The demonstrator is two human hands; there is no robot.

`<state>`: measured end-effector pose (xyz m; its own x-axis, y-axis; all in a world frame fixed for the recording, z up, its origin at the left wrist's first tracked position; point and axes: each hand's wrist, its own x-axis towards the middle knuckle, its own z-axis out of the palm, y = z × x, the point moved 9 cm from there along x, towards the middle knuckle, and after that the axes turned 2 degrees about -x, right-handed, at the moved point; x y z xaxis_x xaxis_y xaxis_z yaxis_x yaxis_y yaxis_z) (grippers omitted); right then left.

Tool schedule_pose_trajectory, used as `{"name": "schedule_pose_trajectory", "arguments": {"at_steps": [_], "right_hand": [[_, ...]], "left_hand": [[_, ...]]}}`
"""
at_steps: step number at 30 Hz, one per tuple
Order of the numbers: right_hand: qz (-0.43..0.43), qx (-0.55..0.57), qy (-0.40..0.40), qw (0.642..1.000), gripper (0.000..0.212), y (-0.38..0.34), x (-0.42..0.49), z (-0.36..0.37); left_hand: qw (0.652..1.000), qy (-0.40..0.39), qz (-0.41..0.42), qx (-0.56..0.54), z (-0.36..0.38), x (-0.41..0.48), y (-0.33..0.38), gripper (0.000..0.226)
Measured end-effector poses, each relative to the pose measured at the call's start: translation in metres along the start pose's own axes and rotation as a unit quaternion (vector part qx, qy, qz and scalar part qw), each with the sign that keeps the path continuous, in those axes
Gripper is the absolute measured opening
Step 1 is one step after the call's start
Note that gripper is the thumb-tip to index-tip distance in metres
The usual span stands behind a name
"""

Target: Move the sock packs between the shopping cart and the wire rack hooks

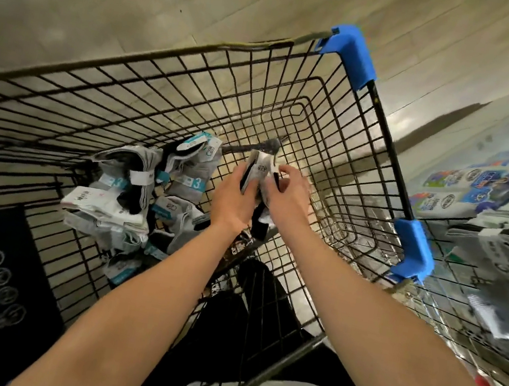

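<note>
Two hands on one sock pack, held above the floor of a black wire shopping cart. Left hand curled round the pack's lower side; right hand pinching its upper edge with thumb and fingertips. Pack: soft knit, grey, white and black, banded by a stiff paper label. Heap of sock packs lying just left, on the cart floor, teal-tagged. Blue plastic corner guards on the rim. Risk, as judged: limp fabric sliding out of the smooth band; tag snagging on the wire mesh.
</note>
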<state>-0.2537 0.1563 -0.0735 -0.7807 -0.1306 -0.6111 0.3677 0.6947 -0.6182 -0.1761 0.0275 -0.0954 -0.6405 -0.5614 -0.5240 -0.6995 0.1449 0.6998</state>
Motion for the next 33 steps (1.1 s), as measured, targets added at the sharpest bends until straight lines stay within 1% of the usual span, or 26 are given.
{"name": "schedule_pose_trajectory", "arguments": {"at_steps": [3, 5, 7, 9, 10, 12, 14, 18, 19, 23, 25, 28, 31, 33], "right_hand": [[-0.03, 0.0, -0.056, 0.998, 0.049, -0.022, -0.02, -0.003], [-0.035, 0.031, -0.081, 0.996, 0.048, -0.034, -0.035, -0.008], [-0.055, 0.043, -0.089, 0.994, 0.049, -0.046, -0.05, -0.016], [-0.076, 0.047, -0.091, 0.992, 0.054, -0.054, -0.065, -0.024], [-0.085, 0.031, -0.087, 0.992, 0.055, -0.058, -0.072, -0.027], [-0.114, -0.036, -0.057, 0.991, 0.046, -0.065, -0.087, -0.036], [-0.134, -0.059, -0.019, 0.989, 0.041, -0.07, -0.105, -0.046], [-0.14, 0.018, -0.018, 0.99, 0.047, -0.07, -0.156, -0.055], [-0.14, 0.039, -0.011, 0.989, 0.046, -0.072, -0.169, -0.059], [-0.155, 0.106, 0.077, 0.979, 0.019, -0.075, -0.214, -0.086], [-0.164, 0.147, 0.095, 0.971, 0.013, -0.072, -0.236, -0.097], [-0.162, 0.216, 0.128, 0.954, 0.014, -0.067, -0.266, -0.123], [-0.165, 0.279, 0.174, 0.93, 0.027, -0.058, -0.294, -0.159], [-0.162, 0.288, 0.202, 0.922, 0.033, -0.047, -0.306, -0.181]], "left_hand": [[0.998, 0.02, 0.009, -0.055, -0.017, -0.018, 0.016, 0.026], [0.996, 0.031, 0.02, -0.085, -0.03, -0.031, 0.027, 0.027], [0.994, 0.029, 0.037, -0.098, -0.041, -0.044, 0.036, 0.028], [0.992, 0.018, 0.047, -0.113, -0.051, -0.059, 0.044, 0.028], [0.991, 0.018, 0.056, -0.119, -0.056, -0.066, 0.047, 0.029], [0.989, 0.019, 0.079, -0.125, -0.067, -0.081, 0.054, 0.032], [0.987, 0.018, 0.094, -0.128, -0.078, -0.098, 0.062, 0.034], [0.98, 0.025, 0.121, -0.153, -0.098, -0.138, 0.078, 0.034], [0.98, 0.028, 0.124, -0.15, -0.103, -0.148, 0.082, 0.034], [0.979, 0.033, 0.172, -0.101, -0.121, -0.183, 0.1, 0.031], [0.976, 0.027, 0.201, -0.081, -0.127, -0.201, 0.11, 0.028], [0.973, 0.016, 0.221, -0.07, -0.132, -0.228, 0.13, 0.027], [0.964, -0.003, 0.263, -0.047, -0.126, -0.256, 0.156, 0.027], [0.953, -0.022, 0.3, -0.023, -0.114, -0.274, 0.173, 0.02]]}}
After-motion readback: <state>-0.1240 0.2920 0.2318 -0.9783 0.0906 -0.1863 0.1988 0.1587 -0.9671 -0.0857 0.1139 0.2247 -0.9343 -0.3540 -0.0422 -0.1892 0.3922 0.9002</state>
